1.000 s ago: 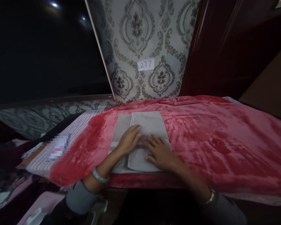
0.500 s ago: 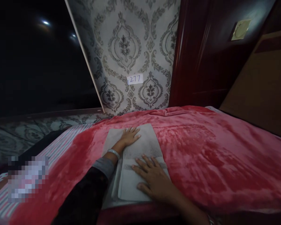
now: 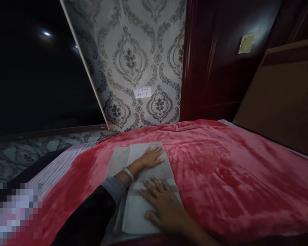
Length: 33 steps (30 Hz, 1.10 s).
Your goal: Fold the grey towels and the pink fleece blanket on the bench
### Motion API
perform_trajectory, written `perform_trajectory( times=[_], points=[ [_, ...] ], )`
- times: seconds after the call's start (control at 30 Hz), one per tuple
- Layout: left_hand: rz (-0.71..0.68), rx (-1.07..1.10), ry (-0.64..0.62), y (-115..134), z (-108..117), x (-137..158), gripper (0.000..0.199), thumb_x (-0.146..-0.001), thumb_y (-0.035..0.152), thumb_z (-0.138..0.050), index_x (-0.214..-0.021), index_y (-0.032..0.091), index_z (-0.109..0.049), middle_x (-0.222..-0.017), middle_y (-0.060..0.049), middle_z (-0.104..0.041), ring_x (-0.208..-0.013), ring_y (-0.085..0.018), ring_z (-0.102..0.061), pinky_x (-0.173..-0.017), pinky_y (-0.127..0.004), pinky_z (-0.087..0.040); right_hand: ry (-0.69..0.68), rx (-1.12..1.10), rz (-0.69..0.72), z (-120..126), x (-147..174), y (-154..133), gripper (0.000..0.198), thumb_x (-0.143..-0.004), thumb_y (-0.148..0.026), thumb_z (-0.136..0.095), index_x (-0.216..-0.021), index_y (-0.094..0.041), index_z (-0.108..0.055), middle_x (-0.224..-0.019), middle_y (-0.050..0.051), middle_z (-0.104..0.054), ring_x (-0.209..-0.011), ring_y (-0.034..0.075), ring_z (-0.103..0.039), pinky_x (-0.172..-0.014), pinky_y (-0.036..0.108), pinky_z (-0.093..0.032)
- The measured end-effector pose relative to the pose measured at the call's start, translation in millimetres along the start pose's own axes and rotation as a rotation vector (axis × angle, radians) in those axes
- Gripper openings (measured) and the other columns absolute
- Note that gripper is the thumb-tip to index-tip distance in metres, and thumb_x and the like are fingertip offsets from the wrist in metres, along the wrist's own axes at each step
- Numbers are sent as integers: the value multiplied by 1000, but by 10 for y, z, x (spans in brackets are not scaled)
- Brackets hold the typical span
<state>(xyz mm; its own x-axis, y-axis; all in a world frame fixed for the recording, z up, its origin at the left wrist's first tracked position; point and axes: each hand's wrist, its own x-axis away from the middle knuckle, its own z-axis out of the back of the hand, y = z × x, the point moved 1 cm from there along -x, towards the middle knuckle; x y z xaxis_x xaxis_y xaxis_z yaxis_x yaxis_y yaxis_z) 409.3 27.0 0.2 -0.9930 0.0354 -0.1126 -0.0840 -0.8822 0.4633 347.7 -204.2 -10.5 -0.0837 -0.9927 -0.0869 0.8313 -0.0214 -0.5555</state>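
Note:
A light grey cloth (image 3: 135, 213), folded in long layers, lies flat on a red and pink plush blanket (image 3: 205, 171). My left hand (image 3: 152, 157) rests palm down with fingers spread near the cloth's far end, close to its right edge. A pale bracelet (image 3: 128, 175) circles that wrist. Nearer to me, my right hand (image 3: 165, 205) is spread flat over a shorter folded part of the same cloth. Both hands are open and grip nothing. What kind of item the cloth is, I cannot tell.
A large dark screen (image 3: 41, 75) stands at the left. Striped bedding (image 3: 59, 171) shows beside the blanket, near a pixelated patch. Patterned wallpaper (image 3: 130, 58) carries a paper label reading 277 (image 3: 143, 92). A brown panel (image 3: 282, 95) leans at the right.
My left hand has slid right across the cloth's far end, and a layer edge now shows there. My right hand stays on the near part. The view has shifted slightly.

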Motion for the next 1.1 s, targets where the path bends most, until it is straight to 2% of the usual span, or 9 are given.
perform_trajectory(
  times=[0.17, 0.4, 0.53, 0.63, 0.7, 0.8, 0.9, 0.97, 1.1],
  points=[
    [105, -265, -120, -181, 15, -214, 75, -94, 61, -42, -155, 20, -33, -164, -15, -25, -153, -29, -19, -123, -53, -5, -19, -27, -6, 8, 12, -10, 69, -95, -62, -49, -157, -41, -27, -167, -2, -16, -154, 31, 0, -122, 60, 5],
    [166, -359, -122, -342, 112, -382, 66, -99, 55, -34, -157, 23, -30, -164, -8, -29, -153, -23, -22, -124, -45, -18, 9, -39, 6, -4, 28, 13, 67, -96, -63, -47, -157, -41, -27, -167, -4, -16, -154, 28, 0, -122, 57, 6],
    [267, -432, -26, -244, 142, -382, 68, -99, 55, -31, -155, 16, -33, -161, -17, -33, -151, -34, -25, -121, -60, -14, 33, -1, 10, -9, 19, 33, 67, -97, -62, -47, -157, -40, -28, -167, -4, -17, -154, 29, -2, -123, 57, 2],
    [301, -464, 36, -116, 200, -226, 69, -99, 55, -33, -156, 16, -30, -163, -18, -28, -152, -35, -22, -121, -62, -12, 35, 42, 15, -13, 17, 34, 66, -97, -59, -48, -157, -39, -29, -166, -3, -19, -154, 29, -5, -123, 58, -2],
    [259, -480, 47, -52, 242, -17, 69, -98, 56, -35, -157, 21, -28, -165, -14, -26, -153, -31, -19, -123, -58, -10, 35, 77, 13, -20, 18, 29, 65, -97, -56, -50, -157, -38, -30, -166, -2, -21, -154, 29, -7, -123, 58, -4],
    [169, -503, 0, -35, 280, 376, 71, -96, 60, -37, -157, 25, -28, -166, -10, -26, -154, -29, -17, -124, -56, -6, 39, 151, 3, -36, 19, 18, 64, -97, -49, -53, -156, -36, -33, -165, 0, -24, -153, 30, -10, -123, 58, -6],
    [277, -466, -48, -117, 294, 685, 68, -99, 59, -31, -158, 24, -27, -166, -11, -22, -154, -30, -16, -123, -58, -9, 57, 213, 7, -47, 19, 5, 63, -96, -45, -54, -155, -34, -36, -164, 1, -27, -153, 30, -13, -122, 58, -9],
    [364, -436, -50, -182, 294, 771, 66, -100, 55, -27, -158, 24, -26, -167, -11, -21, -154, -29, -15, -123, -57, -11, 55, 241, 8, -50, 19, -4, 63, -97, -45, -54, -155, -33, -36, -164, 2, -28, -153, 30, -14, -122, 59, -11],
    [391, -423, -28, -205, 282, 735, 65, -100, 54, -28, -157, 23, -28, -167, -10, -20, -155, -26, -14, -124, -53, -11, 45, 311, -2, -52, 20, -16, 62, -98, -45, -51, -156, -33, -34, -164, 3, -28, -152, 31, -15, -121, 59, -15]
  ],
)
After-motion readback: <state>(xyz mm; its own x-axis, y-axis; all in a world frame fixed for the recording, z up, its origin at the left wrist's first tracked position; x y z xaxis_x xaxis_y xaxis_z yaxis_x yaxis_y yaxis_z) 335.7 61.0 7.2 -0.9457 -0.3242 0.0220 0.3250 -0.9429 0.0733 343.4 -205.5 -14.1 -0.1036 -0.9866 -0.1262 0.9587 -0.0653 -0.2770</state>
